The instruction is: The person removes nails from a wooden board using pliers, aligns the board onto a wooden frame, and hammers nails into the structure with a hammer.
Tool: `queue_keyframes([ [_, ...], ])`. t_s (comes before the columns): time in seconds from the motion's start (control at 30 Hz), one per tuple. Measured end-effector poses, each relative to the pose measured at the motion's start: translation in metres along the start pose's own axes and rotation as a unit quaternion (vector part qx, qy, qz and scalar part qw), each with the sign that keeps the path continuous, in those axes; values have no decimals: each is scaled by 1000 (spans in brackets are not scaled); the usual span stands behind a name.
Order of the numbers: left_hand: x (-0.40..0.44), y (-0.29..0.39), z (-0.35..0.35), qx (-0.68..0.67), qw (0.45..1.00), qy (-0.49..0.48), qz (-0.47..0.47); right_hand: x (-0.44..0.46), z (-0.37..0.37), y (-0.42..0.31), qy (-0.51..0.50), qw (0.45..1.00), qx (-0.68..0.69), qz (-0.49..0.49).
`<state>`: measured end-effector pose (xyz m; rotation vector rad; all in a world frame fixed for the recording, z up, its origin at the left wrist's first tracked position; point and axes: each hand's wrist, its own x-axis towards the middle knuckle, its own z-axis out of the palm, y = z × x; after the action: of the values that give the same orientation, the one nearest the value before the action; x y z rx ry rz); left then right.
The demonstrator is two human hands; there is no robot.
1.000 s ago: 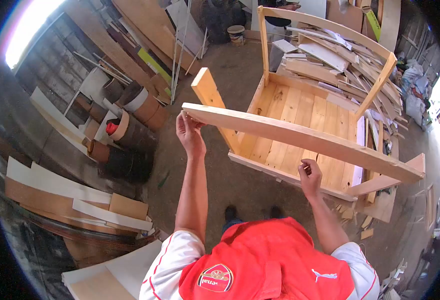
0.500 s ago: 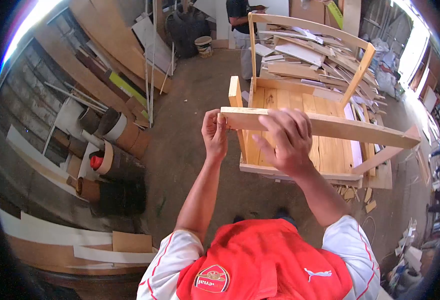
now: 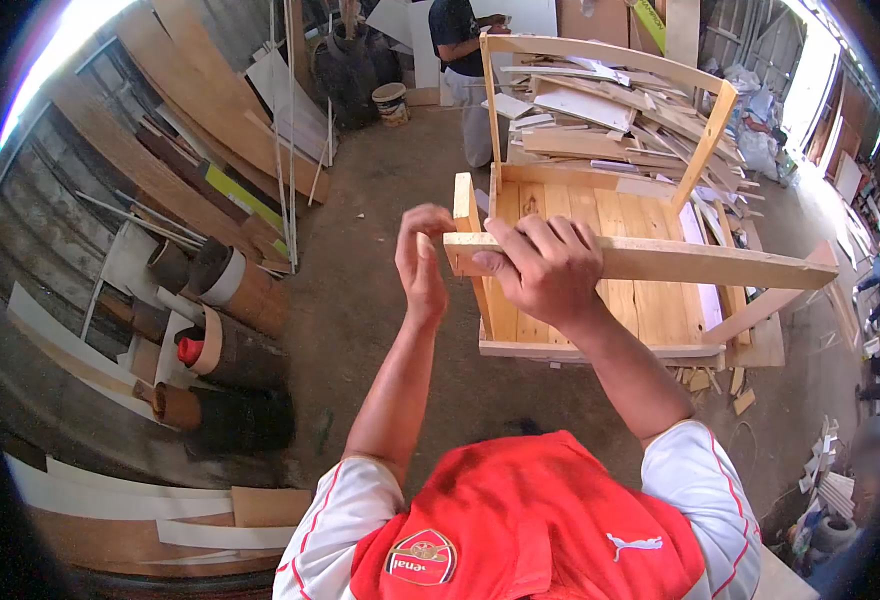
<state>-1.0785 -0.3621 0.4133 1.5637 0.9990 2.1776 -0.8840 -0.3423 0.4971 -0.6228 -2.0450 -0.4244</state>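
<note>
A long wooden board [image 3: 710, 262] runs across the near side of a wooden bench frame [image 3: 600, 351] with a slatted base. My right hand [image 3: 550, 262] grips this board near its left end, fingers over the top edge and thumb on the near face. Just left of the board's end is my left hand [image 3: 423, 268], its fingers curved and slightly blurred near the upright post [image 3: 467, 200]. The left thumb stands apart from the board, and I see nothing in that hand. The board's far right end meets another upright of the frame.
A heap of scrap wood [image 3: 600, 110] lies behind the frame, and another person [image 3: 458, 60] stands at the back. Rolls of sheet material [image 3: 230, 280] and leaning panels [image 3: 150, 120] line the left side. A bucket [image 3: 391, 104] sits on the floor.
My left hand has let go of the board's end and moved slightly left. My right hand has shifted left and closed around the board, whose left end is a little lower.
</note>
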Motion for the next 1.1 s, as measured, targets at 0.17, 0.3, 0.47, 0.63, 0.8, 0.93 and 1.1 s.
queue_keyframes([
  [0.17, 48, 10, 32, -45, 998, -39, 26, 3, -2, 4, 15, 1000, 7, 2],
  [0.3, 52, -2, 24, -107, 977, -182, -22, 2, 3, 6, 25, 1000, 3, 0],
  [0.47, 53, -21, 21, -133, 975, -175, -15, 6, 6, 6, 27, 1000, -13, -2],
  [0.63, 59, -17, 20, -112, 975, -193, -24, 10, 4, 4, 26, 999, -21, -3],
  [0.8, 61, -12, 20, -92, 977, -194, -14, 9, 7, 3, 32, 999, -18, 4],
  [0.93, 63, -8, 21, -89, 976, -197, -15, 11, 4, -1, 24, 999, -26, 16],
  [1.1, 61, -9, 20, -75, 977, -193, -43, 10, 4, 0, 29, 999, -19, 22],
])
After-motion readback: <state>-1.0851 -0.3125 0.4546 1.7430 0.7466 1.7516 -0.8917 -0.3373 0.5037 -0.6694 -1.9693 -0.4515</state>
